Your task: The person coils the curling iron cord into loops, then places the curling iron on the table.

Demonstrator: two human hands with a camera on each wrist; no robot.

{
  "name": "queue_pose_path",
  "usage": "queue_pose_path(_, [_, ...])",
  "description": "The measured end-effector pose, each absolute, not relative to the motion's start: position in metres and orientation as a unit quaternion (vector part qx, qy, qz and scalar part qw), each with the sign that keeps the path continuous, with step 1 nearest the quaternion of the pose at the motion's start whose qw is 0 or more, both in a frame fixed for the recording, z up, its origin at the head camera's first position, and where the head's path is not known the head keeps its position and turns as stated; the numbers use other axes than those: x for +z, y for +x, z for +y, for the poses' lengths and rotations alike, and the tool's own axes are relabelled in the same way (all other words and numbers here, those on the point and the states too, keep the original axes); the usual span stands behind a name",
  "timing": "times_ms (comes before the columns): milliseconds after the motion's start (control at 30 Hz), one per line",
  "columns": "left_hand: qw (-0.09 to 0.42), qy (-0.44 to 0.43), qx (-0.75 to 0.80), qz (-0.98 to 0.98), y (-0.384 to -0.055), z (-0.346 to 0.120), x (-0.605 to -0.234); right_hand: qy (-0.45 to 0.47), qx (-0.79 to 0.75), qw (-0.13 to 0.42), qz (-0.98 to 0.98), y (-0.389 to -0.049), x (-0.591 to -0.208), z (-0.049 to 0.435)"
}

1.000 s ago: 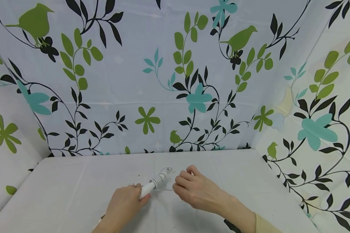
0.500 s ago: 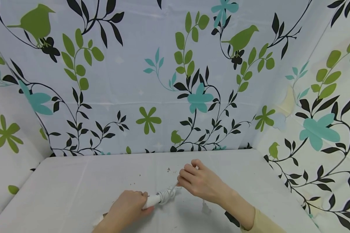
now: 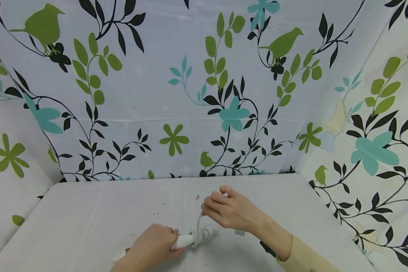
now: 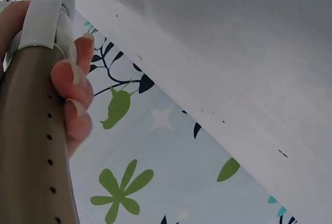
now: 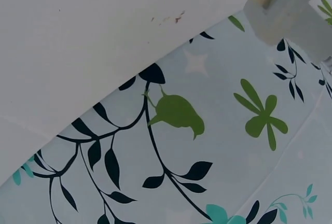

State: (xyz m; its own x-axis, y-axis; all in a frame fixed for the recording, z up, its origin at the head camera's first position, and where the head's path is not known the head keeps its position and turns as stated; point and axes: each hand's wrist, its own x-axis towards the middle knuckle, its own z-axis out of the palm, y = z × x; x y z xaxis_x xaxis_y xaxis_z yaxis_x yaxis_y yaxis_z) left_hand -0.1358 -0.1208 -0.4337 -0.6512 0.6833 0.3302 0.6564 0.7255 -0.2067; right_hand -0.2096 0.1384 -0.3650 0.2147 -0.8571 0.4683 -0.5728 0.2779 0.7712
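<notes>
My left hand (image 3: 157,241) grips a white-handled hair iron (image 3: 184,241), its fingers curled round it. White cord (image 3: 204,234) is wound in several loose turns at the handle's right end. One strand rises from those turns to my right hand (image 3: 229,211), which pinches it just above the table. In the left wrist view a brown body with a row of dark holes (image 4: 31,130) runs beneath the fingers (image 4: 78,81). Below the right hand hangs a small pale block (image 3: 239,232). The right wrist view shows a pale blocky piece (image 5: 282,6) with a tan rod-like part, at its top right.
The white table (image 3: 129,200) has small dark specks. Behind it hangs a patterned cloth (image 3: 170,94) with birds and leaves, and more cloth closes the sides. A dark piece (image 3: 267,249) lies under the right forearm.
The left hand has turned the handle lower and flatter, its wound end shifting right and toward me. The right hand moved right, then back left; its strand now rises from the turns.
</notes>
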Motion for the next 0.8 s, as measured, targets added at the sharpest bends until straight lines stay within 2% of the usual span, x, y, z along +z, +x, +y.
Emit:
queue_pose_path(100, [0.195, -0.394, 0.04, -0.897, -0.136, -0.12, -0.434, 0.583, -0.132, 0.519, -0.611, -0.215, -0.365, 0.138])
queue_pose_path(233, [0.227, -0.432, 0.036, -0.872, -0.135, -0.121, -0.437, 0.588, -0.128, 0.497, -0.625, -0.22, -0.365, 0.141])
queue_pose_path(400, [0.207, -0.468, 0.005, -0.859, -0.133, -0.122, -0.438, 0.592, -0.109, 0.457, -0.654, -0.221, -0.366, 0.142])
queue_pose_path(500, [0.204, -0.482, -0.014, -0.852, -0.132, -0.122, -0.44, 0.592, -0.088, 0.454, -0.66, -0.223, -0.368, 0.139])
queue_pose_path(667, [0.287, -0.508, -0.009, -0.812, -0.132, -0.12, -0.447, 0.599, -0.06, 0.446, -0.662, -0.227, -0.376, 0.133])
queue_pose_path(800, [0.361, -0.517, -0.022, -0.776, -0.133, -0.116, -0.45, 0.605, -0.026, 0.413, -0.68, -0.23, -0.381, 0.131])
